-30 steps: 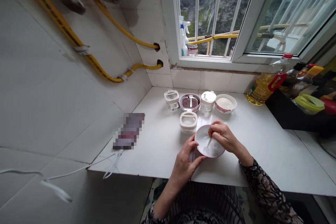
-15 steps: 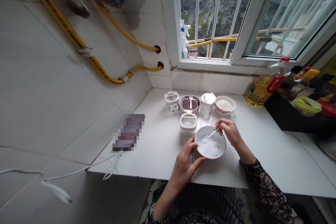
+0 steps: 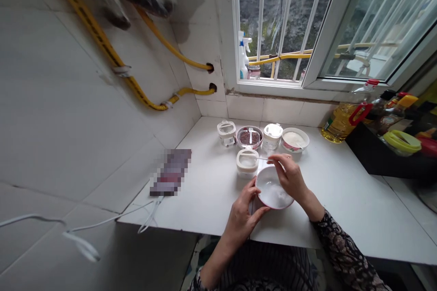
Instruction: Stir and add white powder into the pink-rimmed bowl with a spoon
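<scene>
A bowl (image 3: 272, 191) holding white powder stands near the front of the counter. My left hand (image 3: 243, 211) grips its left rim and side between fingers and thumb. Above the bowl's right side, my right hand (image 3: 290, 177) pinches the handle of a small white spoon (image 3: 261, 158). The spoon points left over a lidded clear container (image 3: 247, 163) just behind the bowl; its tip is hard to make out against the lid.
Behind are two more lidded containers (image 3: 226, 133) (image 3: 272, 137), a bowl of dark red contents (image 3: 249, 138) and a bowl of white contents (image 3: 295, 140). An oil bottle (image 3: 341, 120) and black rack (image 3: 362, 148) stand right. A blurred flat object (image 3: 172, 173) lies left.
My right hand has lifted the spoon out of the bowl and moved it left and back, toward the lidded container. My left hand still holds the bowl. The view has shifted slightly.
</scene>
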{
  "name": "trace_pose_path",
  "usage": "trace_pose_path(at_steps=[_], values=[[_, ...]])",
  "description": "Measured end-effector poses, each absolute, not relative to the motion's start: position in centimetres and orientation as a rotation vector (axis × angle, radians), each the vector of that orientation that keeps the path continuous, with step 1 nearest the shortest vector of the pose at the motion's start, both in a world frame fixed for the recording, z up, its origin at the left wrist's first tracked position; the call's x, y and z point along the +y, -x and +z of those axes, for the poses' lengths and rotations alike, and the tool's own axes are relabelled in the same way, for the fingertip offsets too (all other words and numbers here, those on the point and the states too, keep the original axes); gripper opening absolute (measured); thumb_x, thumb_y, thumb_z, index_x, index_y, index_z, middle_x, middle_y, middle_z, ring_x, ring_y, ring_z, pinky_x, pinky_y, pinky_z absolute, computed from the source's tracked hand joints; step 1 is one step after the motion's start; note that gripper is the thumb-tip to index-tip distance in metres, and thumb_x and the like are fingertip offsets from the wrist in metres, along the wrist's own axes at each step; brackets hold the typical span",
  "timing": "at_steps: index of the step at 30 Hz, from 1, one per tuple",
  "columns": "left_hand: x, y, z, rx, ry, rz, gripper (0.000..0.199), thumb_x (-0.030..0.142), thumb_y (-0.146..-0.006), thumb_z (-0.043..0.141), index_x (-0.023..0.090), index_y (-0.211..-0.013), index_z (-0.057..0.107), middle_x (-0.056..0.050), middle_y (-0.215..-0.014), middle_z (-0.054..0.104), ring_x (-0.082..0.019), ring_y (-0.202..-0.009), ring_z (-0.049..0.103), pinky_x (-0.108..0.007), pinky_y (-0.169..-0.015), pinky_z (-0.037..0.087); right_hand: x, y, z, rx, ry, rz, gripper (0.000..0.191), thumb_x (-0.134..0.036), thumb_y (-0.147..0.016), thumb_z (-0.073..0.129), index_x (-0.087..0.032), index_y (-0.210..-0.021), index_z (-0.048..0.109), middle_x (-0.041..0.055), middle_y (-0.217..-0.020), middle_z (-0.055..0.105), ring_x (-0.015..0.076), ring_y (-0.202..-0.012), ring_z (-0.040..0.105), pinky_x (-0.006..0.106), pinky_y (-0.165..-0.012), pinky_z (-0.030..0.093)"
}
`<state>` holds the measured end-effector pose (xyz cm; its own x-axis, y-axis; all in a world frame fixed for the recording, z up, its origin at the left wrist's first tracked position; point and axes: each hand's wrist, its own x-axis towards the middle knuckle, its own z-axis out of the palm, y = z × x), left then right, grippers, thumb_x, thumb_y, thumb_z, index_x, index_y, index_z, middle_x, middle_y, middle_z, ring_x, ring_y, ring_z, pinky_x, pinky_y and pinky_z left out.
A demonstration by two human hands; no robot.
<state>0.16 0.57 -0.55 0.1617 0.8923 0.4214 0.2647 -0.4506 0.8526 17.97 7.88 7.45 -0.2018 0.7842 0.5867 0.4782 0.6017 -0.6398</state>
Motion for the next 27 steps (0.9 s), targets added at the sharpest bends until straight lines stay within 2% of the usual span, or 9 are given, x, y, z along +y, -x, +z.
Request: trace_pose_path(at_steps=[5,8,13,18,22,27], values=[[0.6,-0.1,-0.5,1.098,-1.822,1.302,0.029,0.025,-0.086,0.072,0.023,-0.111,0.057,-0.017,-0.148,0.054,-0.029,-0.132,0.060,-0.042,-0.100,0.057,7.9,-18.2,7.6,-2.007,0.891,0.148,0.023,-0.015,-0.098,0.045,-0.023,-0.097,0.066,0.0059,-0.087,0.076,0.0209,-0.080,0.067,0.043,-0.094,0.045],[0.6,-0.1,-0.5,1.096,-1.819,1.309,0.029,0.025,-0.085,0.072,0.023,-0.110,0.057,-0.017,-0.148,0.054,-0.029,-0.132,0.059,-0.042,-0.100,0.057,7.5,-18.9,8.1,-1.856,0.973,0.198,0.018,-0.018,-0.096,0.049,-0.023,-0.097,0.066,0.0051,-0.082,0.074,0.0224,-0.081,0.066,0.041,-0.087,0.049],[0.5,0.0,-0.4,1.107,-1.816,1.299,0.028,0.026,-0.086,0.072,0.023,-0.110,0.057,-0.018,-0.150,0.052,-0.030,-0.133,0.059,-0.042,-0.100,0.057,7.2,-21.1,8.8,-1.788,1.095,0.270,0.017,-0.018,-0.088,0.049,-0.023,-0.080,0.064,0.0032,-0.071,0.068,0.0218,-0.074,0.062,0.035,-0.074,0.049],[0.5,0.0,-0.4,1.116,-1.827,1.300,0.029,0.027,-0.087,0.071,0.023,-0.111,0.057,-0.018,-0.149,0.053,-0.030,-0.133,0.059,-0.044,-0.101,0.056,7.5,-22.2,9.0,-1.982,1.056,0.230,0.021,-0.014,-0.083,0.046,-0.023,-0.067,0.058,0.0001,-0.062,0.062,0.0189,-0.064,0.055,0.037,-0.078,0.045],[0.4,0.0,-0.5,1.116,-1.823,1.294,0.029,0.028,-0.087,0.071,0.024,-0.113,0.057,-0.017,-0.147,0.055,-0.030,-0.136,0.056,-0.044,-0.101,0.056,7.4,-21.5,8.7,-2.098,1.063,0.353,0.022,-0.012,-0.078,0.046,-0.023,-0.064,0.057,-0.0006,-0.061,0.062,0.0177,-0.063,0.054,0.035,-0.080,0.045],[0.5,0.0,-0.7,1.119,-1.805,1.288,0.029,0.029,-0.087,0.071,0.024,-0.112,0.057,-0.017,-0.146,0.055,-0.030,-0.136,0.056,-0.045,-0.101,0.056,7.6,-21.3,8.3,-1.914,1.180,0.552,0.020,-0.017,-0.075,0.046,-0.023,-0.060,0.058,-0.0001,-0.061,0.063,0.0174,-0.064,0.055,0.032,-0.071,0.044]])
